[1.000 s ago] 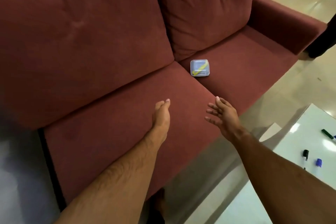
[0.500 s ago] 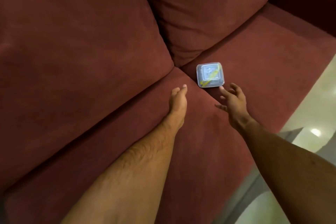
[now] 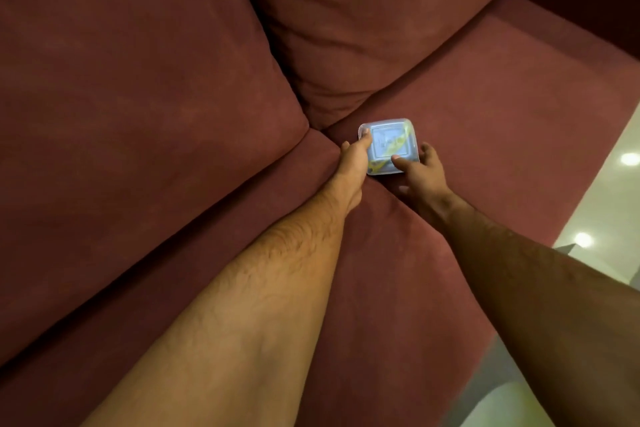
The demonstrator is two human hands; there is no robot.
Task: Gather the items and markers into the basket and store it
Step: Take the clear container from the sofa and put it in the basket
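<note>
- our left hand (image 3: 354,159) lies along the left edge of the small clear box (image 3: 388,146), fingers fairly straight, the tips touching its upper left corner. it seems to be steadying the box more than gripping it, a stop so the box cannot slide toward the gap.
- our right hand (image 3: 420,172) comes in from the near right. the thumb presses on the lid near the lower right corner and the fingers curl round the right edge, so we read it as pinching the box. how far the fingers get under it, we cannot tell.
- both hands flank the box from opposite sides. we judge this two-sided hold suits a slick plastic shell resting on soft cloth.
- the box is squarish, bluish and see-through, with something yellow inside or across it. what it contains is too blurred to name.
- the box rests on the right seat cushion (image 3: 502,121) of the red sofa (image 3: 138,114), just beside the seam where the seat and back cushions meet. it could slip into that gap if nudged.
- no basket and no markers are in view, so the gathering looks early. the box will need carrying to wherever the basket is.
- pale glossy floor (image 3: 616,184) shows at the right edge, with light spots reflected in it.
</note>
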